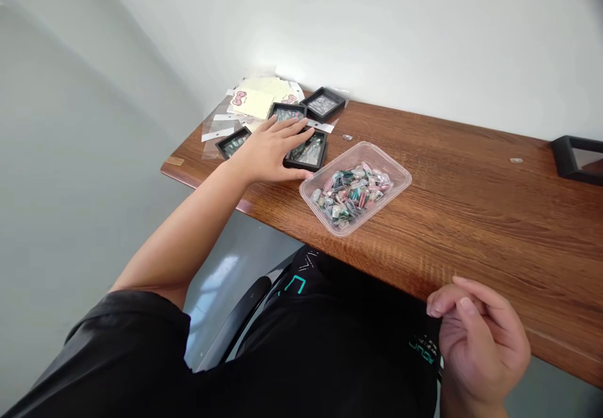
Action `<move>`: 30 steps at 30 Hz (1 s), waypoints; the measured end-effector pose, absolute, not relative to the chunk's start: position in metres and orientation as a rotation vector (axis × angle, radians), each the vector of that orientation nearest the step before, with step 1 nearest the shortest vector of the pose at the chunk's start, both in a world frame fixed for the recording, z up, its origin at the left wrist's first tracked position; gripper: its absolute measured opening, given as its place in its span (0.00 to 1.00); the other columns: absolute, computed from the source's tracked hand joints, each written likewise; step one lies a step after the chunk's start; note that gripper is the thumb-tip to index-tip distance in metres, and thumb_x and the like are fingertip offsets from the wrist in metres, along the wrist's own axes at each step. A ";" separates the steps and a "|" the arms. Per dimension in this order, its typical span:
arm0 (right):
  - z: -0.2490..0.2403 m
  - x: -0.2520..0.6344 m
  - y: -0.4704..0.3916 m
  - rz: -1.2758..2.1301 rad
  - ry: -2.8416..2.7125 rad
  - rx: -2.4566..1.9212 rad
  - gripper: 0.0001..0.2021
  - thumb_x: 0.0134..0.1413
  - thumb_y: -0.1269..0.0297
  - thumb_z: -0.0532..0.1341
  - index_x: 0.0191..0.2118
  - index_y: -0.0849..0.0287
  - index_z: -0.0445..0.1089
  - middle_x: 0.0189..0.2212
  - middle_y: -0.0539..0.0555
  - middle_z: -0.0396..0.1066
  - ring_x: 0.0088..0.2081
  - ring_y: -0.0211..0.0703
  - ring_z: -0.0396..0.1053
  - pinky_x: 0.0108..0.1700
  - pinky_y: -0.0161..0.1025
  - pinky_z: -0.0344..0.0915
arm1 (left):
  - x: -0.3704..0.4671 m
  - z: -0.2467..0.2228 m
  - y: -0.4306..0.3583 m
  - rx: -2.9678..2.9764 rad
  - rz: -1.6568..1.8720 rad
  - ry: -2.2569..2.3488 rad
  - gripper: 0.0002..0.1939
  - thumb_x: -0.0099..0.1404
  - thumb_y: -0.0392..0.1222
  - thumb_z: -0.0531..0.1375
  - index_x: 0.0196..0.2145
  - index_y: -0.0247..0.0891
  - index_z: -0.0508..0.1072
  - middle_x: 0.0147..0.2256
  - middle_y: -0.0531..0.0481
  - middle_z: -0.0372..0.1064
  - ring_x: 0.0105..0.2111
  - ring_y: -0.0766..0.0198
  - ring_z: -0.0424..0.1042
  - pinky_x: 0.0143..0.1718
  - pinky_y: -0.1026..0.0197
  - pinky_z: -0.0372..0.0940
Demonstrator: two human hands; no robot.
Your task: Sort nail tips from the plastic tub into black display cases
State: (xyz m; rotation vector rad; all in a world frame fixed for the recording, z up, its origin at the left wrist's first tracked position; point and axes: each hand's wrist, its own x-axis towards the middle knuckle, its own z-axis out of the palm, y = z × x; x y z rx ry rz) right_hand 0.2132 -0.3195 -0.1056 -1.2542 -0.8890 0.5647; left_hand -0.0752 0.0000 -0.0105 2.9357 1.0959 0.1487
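My left hand [276, 151] lies palm down with fingers spread over a black frame [308, 151] that shows small pieces behind its clear face. Its thumb tip reaches the left rim of a clear plastic tub [400, 182], which holds a heap of small pink, green and white pieces [351, 195]. Another black frame [288, 111] sits just beyond the fingertips, and a third [234, 143] is partly hidden behind the wrist. Near the table's front edge my right hand [480, 336] is raised palm up with fingers curled; whether something small is between them cannot be made out.
At the back left are cream cards [254, 102] and clear bags [217, 130], with a black frame [323, 104] beside them. One more black frame [581, 159] stands at the far right of the wooden table [471, 217]. Single small pieces lie at the back [347, 137] and right [516, 160].
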 end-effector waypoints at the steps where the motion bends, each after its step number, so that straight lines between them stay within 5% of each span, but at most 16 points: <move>1: -0.105 0.213 -0.319 0.566 -0.892 -1.259 0.11 0.66 0.68 0.63 0.50 0.60 0.79 0.25 0.50 0.74 0.27 0.40 0.71 0.31 0.42 0.72 | -0.075 -0.013 0.000 2.945 0.146 1.100 0.53 0.68 0.80 0.50 0.75 0.39 0.58 0.76 0.39 0.51 0.77 0.42 0.53 0.78 0.33 0.45; 12: -0.106 0.213 -0.324 0.543 -0.929 -1.320 0.10 0.66 0.66 0.64 0.50 0.60 0.79 0.25 0.50 0.74 0.27 0.40 0.72 0.32 0.41 0.71 | -0.076 -0.017 0.005 3.023 0.048 1.045 0.48 0.65 0.68 0.67 0.75 0.47 0.60 0.78 0.37 0.46 0.77 0.36 0.51 0.75 0.31 0.49; 25: -0.102 0.210 -0.322 0.529 -0.981 -1.372 0.09 0.66 0.65 0.64 0.48 0.59 0.79 0.26 0.50 0.74 0.28 0.40 0.72 0.31 0.40 0.70 | -0.091 -0.007 0.010 2.904 0.084 1.273 0.49 0.64 0.69 0.65 0.74 0.42 0.61 0.73 0.36 0.60 0.71 0.37 0.63 0.74 0.36 0.53; 30: -0.101 0.209 -0.323 0.524 -1.015 -1.387 0.08 0.66 0.64 0.64 0.47 0.59 0.80 0.26 0.50 0.74 0.27 0.40 0.72 0.30 0.39 0.70 | -0.107 -0.006 0.013 2.863 0.136 1.338 0.42 0.67 0.64 0.63 0.72 0.40 0.65 0.73 0.37 0.59 0.73 0.40 0.60 0.75 0.37 0.52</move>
